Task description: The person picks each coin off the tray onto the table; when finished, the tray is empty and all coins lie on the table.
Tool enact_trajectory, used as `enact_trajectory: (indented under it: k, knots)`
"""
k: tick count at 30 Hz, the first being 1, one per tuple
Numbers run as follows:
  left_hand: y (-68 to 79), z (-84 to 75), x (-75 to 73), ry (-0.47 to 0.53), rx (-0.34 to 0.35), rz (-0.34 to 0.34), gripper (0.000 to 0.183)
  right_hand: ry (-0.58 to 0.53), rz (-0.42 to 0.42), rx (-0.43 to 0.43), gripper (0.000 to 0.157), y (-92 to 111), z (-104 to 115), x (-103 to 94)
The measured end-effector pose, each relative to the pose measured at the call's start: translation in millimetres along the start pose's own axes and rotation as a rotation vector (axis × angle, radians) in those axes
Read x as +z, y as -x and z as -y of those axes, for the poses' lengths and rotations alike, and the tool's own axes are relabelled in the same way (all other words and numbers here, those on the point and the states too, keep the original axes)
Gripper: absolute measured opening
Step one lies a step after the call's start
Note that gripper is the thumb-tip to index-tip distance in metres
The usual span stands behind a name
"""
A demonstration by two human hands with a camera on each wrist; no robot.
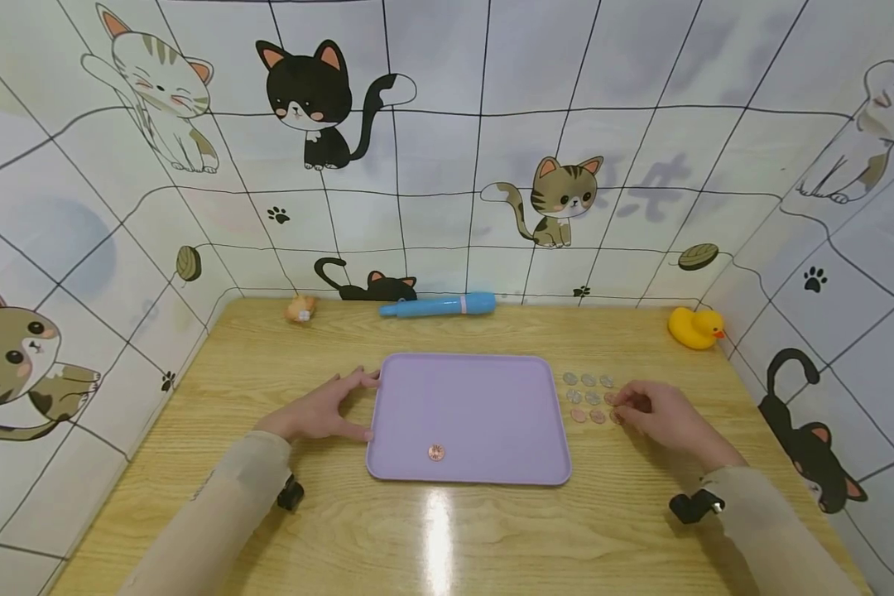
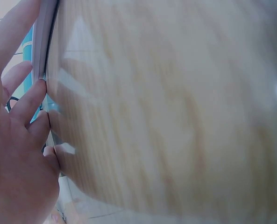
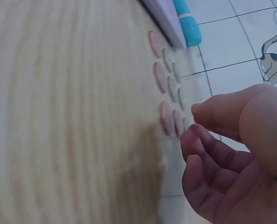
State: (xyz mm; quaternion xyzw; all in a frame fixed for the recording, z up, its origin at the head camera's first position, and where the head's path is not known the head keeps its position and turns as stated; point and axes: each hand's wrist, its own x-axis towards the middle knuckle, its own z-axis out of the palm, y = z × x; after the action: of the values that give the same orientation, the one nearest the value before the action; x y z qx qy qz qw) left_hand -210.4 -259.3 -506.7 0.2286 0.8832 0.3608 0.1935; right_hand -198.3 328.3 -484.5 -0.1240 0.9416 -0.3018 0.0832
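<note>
A lilac tray (image 1: 469, 406) lies on the wooden table, with one copper-coloured coin (image 1: 436, 453) near its front left. My left hand (image 1: 328, 410) rests at the tray's left side, thumb and fingers spread and touching the rim; the left wrist view shows this hand (image 2: 24, 140) against the tray's edge. Right of the tray, several coins (image 1: 593, 398) lie in three rows, silver behind and copper in front. Over their right end is my right hand (image 1: 659, 416), fingers loosely curved. In the right wrist view, no coin shows between thumb and fingers of that hand (image 3: 231, 154).
Along the back wall lie a blue pen-like stick (image 1: 439, 305) and a small orange-brown toy (image 1: 300, 309). A yellow rubber duck (image 1: 695, 328) sits in the back right corner. Cloth walls (image 1: 447, 149) printed with cats close in the back and both sides.
</note>
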Motion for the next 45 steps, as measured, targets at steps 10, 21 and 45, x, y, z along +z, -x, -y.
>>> enact_trajectory:
  k: [10, 21, 45]
  knots:
    - [0.3, 0.2, 0.4, 0.011, 0.014, -0.01, 0.085, -0.038, -0.009, -0.055, 0.016, -21, 27, -3.6]
    - [-0.5, -1.4, -1.0, 0.0, 0.011, -0.005, 0.086, -0.061, 0.108, -0.268, 0.006, -50, 71, 34.4]
    - [0.6, -1.9, -0.9, 0.032, 0.01, -0.007, 0.084, 0.015, 0.406, -0.585, 0.02, -82, 183, 111.4]
